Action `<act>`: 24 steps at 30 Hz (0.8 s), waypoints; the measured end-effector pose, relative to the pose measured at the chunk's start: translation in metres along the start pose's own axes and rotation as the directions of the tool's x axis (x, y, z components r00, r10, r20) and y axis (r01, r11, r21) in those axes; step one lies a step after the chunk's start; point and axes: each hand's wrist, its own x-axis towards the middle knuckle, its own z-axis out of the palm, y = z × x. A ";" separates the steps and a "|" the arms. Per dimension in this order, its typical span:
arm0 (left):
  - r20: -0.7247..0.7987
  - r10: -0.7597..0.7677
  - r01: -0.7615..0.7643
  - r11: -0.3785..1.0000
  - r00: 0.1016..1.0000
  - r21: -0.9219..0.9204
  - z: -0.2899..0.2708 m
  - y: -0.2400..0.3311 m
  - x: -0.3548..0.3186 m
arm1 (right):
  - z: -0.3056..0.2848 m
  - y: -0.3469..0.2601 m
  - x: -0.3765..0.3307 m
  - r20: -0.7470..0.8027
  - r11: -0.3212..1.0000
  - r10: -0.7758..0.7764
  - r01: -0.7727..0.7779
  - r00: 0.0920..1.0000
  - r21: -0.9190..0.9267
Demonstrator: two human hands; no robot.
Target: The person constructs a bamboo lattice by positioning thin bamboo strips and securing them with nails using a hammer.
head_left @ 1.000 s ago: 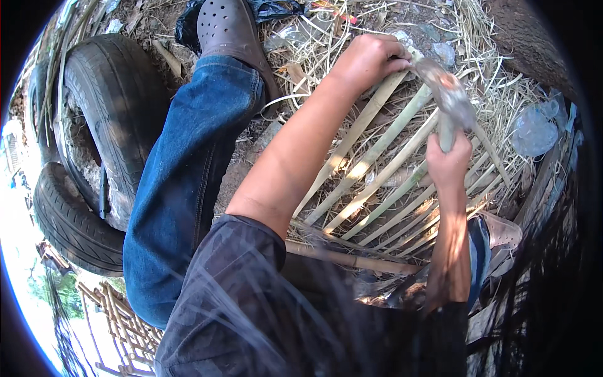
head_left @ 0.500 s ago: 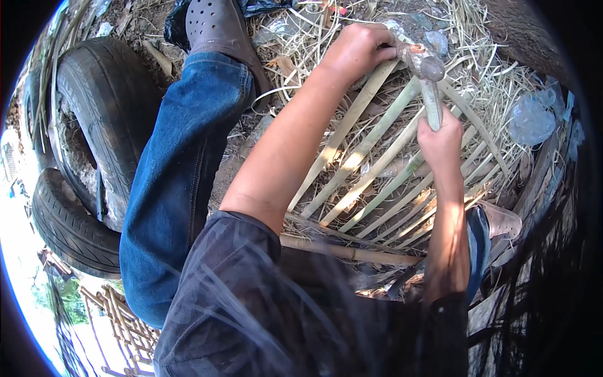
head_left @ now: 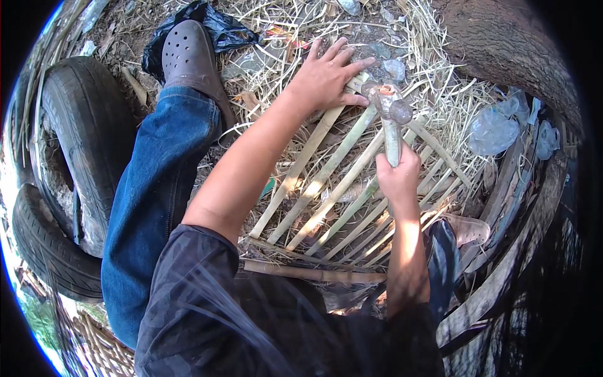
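A row of split bamboo slats (head_left: 322,176) lies on the ground in front of me, side by side, joined by crosspieces. My left hand (head_left: 325,80) rests with fingers spread over the far end of the leftmost slat. Its thumb reaches toward the hammer. In my right hand (head_left: 399,174) is a hammer (head_left: 393,139), gripped by its pale handle, its worn metal head pointing away from me. The head is above the far ends of the slats, close to my left thumb; whether it touches them I cannot tell. A short crosspiece (head_left: 441,151) slants along the right side.
Old tyres (head_left: 88,119) stand at the left, beside my jeans-clad leg (head_left: 160,188). A thick trunk (head_left: 502,50) lies far right, near clear plastic bags (head_left: 493,131). Straw-like shavings (head_left: 433,81) cover the ground. A bamboo pole (head_left: 308,272) lies nearest me; a black plastic bag (head_left: 232,32) is behind my shoe.
My left hand has gone from pinching near the slat's end to spreading its fingers over it. My right hand still holds the hammer. The whole view has shifted.
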 end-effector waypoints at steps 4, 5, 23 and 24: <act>0.043 0.023 -0.018 0.993 0.999 -0.114 -0.006 -0.001 0.004 | 0.007 0.007 0.002 -0.024 0.999 -0.048 0.048 0.999 -0.002; -0.005 0.048 -0.048 0.991 0.999 -0.127 -0.005 -0.003 0.004 | 0.009 0.006 0.004 -0.032 0.999 -0.048 0.048 0.998 -0.004; 0.322 -0.532 0.600 0.781 0.783 -0.171 -0.067 0.060 -0.065 | -0.007 0.018 0.035 -0.160 0.940 -0.211 0.155 0.964 -0.304; 0.401 -0.562 0.656 0.741 0.723 -0.144 -0.072 0.063 -0.070 | -0.013 0.020 0.043 -0.150 0.898 -0.298 0.223 0.943 -0.380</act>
